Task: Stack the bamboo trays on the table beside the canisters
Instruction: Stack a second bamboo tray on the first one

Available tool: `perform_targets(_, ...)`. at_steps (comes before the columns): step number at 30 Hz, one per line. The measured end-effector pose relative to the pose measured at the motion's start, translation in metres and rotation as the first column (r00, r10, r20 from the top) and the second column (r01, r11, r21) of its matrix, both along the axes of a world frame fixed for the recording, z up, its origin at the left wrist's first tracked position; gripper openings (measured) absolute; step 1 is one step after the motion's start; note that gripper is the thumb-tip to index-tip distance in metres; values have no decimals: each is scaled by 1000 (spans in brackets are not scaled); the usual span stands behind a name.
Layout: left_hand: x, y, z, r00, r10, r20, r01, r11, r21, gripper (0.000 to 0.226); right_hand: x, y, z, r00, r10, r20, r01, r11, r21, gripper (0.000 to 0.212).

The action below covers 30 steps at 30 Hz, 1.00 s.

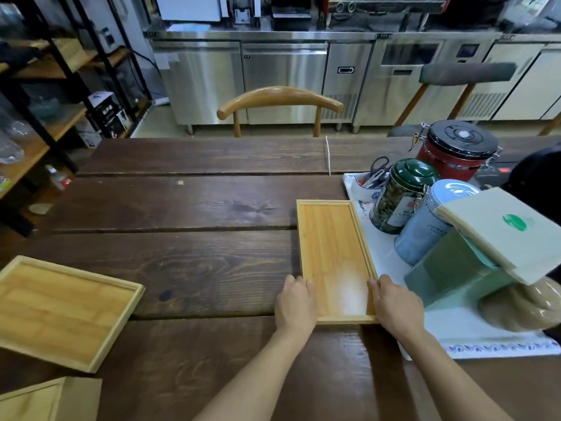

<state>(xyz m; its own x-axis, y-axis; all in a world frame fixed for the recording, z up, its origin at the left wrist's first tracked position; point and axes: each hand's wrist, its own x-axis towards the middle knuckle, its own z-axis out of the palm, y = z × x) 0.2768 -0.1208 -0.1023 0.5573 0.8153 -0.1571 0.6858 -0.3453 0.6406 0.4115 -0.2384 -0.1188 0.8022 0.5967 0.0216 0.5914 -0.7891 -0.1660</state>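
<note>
A long narrow bamboo tray (332,244) lies flat on the dark wooden table (188,208), right beside a white cloth holding the canisters. My left hand (296,303) grips its near left edge and my right hand (394,305) grips its near right edge. A wider bamboo tray (60,311) lies at the table's left. A corner of a third tray (36,402) shows at the bottom left. A green canister (397,196), a blue canister (431,220) and a red canister with a black lid (455,150) stand on the right.
A green box (449,275) with a beige box (501,232) leaning on it sits on the white cloth (461,332). A wooden chair (279,101) stands at the far side. Shelves (45,86) line the left; steel counters (273,71) fill the back.
</note>
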Motion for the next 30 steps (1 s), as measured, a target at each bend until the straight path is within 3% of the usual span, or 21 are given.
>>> perform_targets(19, 0, 3, -6, 998, 23, 64, -20, 999, -49, 34, 4, -1, -3, 1000, 0, -7, 0, 1000, -8, 39)
perform_targets(25, -4, 6, -8, 1000, 29, -4, -29, 999, -46, 38, 6, 0, 1, 999, -4, -47, 4, 1000, -4, 36)
perform_targets(30, -21, 32, 1, 998, 25, -55, -27, 999, -41, 46, 12, 10, 20, 998, -15, 53, 15, 1000, 8, 38)
